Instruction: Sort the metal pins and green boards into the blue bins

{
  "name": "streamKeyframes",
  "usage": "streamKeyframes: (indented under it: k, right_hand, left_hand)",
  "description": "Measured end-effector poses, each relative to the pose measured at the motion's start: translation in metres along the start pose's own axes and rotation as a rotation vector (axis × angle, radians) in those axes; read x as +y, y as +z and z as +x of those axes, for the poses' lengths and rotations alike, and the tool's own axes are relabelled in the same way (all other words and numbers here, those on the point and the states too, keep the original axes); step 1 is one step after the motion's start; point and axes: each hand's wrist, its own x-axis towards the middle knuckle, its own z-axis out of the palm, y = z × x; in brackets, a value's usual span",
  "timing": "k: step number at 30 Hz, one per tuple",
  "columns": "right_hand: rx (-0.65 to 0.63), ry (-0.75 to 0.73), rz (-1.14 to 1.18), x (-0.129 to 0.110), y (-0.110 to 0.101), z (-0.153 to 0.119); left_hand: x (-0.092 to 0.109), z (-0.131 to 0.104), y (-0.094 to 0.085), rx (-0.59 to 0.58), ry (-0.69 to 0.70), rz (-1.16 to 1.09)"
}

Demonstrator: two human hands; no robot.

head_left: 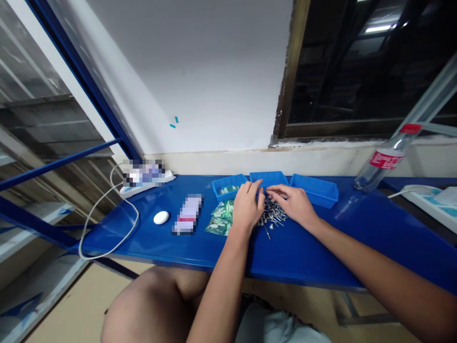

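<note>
A loose pile of pop rivets [274,214] lies on the blue table, its far part hidden by my hands. My left hand [247,205] is over the pile's left side, fingers bent and somewhat apart, with nothing visible in them. From the right, my right hand [298,204] reaches over the pile, its thumb and fingertips close together; whatever they pinch is too small to make out. Both sets of fingertips nearly meet in front of the middle blue bin [268,177]. Clear bags with green and white contents [219,220] lie beside my left hand.
A left bin [230,182] holds similar green bags; a right bin [314,190] stands near the wall. A blurred phone-like object [188,214], a white oval object [161,217], a cabled power strip [148,183] and a plastic bottle [383,162] are on the table [303,257].
</note>
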Motion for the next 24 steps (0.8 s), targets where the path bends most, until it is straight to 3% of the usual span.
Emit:
streamKeyframes:
  k: [5,9,16,24]
  right_hand:
    - [0.094,0.083,0.153,-0.005,0.001,-0.001]
    - [0.150,0.056,0.154,-0.011,0.002,-0.002]
    - [0.131,-0.028,0.019,-0.021,0.002,-0.004]
    - [0.050,-0.064,0.069,-0.023,0.004,-0.004]
  left_hand:
    - [0.002,-0.002,0.000,-0.135,-0.121,-0.025]
    - [0.004,-0.002,-0.001,-0.203,-0.178,-0.214]
    - [0.002,0.001,0.005,-0.105,-0.317,-0.686]
    - [-0.001,0.006,0.008,-0.003,-0.499,-0.849]
